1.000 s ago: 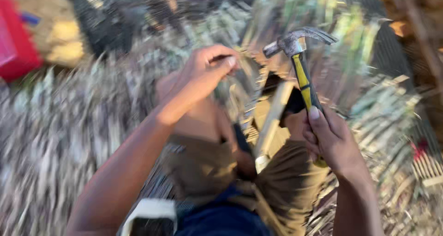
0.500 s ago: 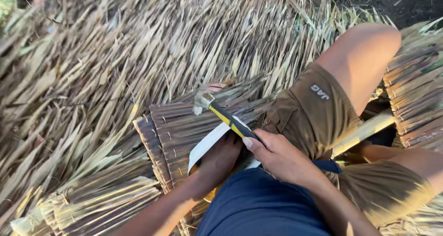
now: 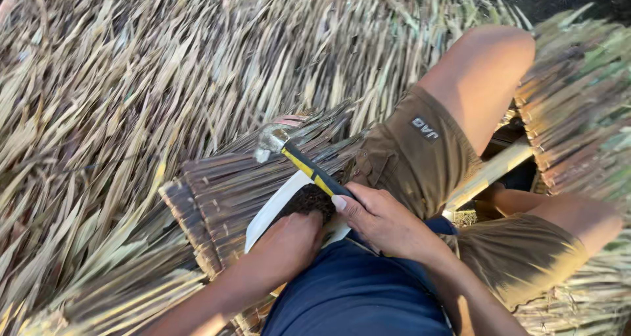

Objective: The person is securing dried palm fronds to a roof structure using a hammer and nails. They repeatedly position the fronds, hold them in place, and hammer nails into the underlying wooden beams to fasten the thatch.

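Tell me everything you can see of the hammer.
The hammer has a grey metal head, its claw end pointing up-left, and a black handle with a yellow stripe. It lies slanted, head resting on a bundle of dry thatch, handle running down-right into the right hand, whose fingers close around the grip. A white strip runs just beneath the handle. The left hand sits beside it, not on it.

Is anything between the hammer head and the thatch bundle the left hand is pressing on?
Nothing visible. The right hand grips the hammer by its yellow-black handle, head just over the thatch bundle. The left hand rests nearer the body, beside a pale flat strip.
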